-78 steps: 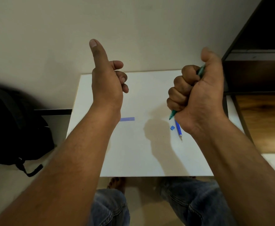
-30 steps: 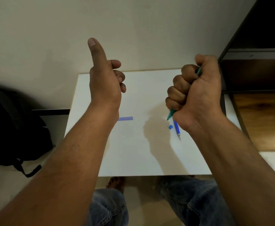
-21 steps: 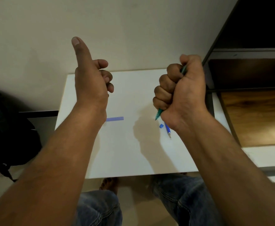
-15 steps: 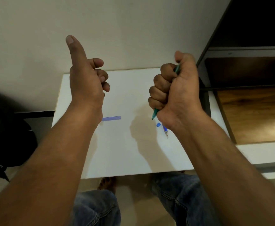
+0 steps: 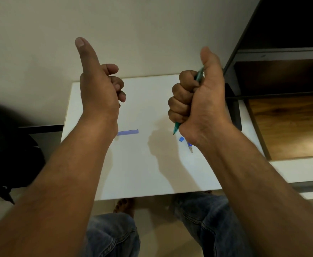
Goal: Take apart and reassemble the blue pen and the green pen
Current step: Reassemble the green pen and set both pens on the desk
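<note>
My right hand (image 5: 198,101) is raised above the white table (image 5: 137,167) in a fist, thumb up, gripping the green pen (image 5: 176,127); the pen's tip pokes out below the fist and its top shows beside the thumb. My left hand (image 5: 100,86) is raised at the left with its thumb up and its fingers curled, holding nothing. The blue pen (image 5: 190,147) lies on the table under my right wrist, only its tip end showing. A small blue piece (image 5: 181,139) lies just left of it.
A blue strip (image 5: 128,132) lies on the table near my left wrist. A dark shelf unit with a wooden surface (image 5: 289,125) stands at the right. A black bag (image 5: 9,145) sits on the floor at the left. My knees are below the table's front edge.
My right thumb has lifted from a curled position to point up. Both hands stay raised; the view shifted left and then back to the right.
</note>
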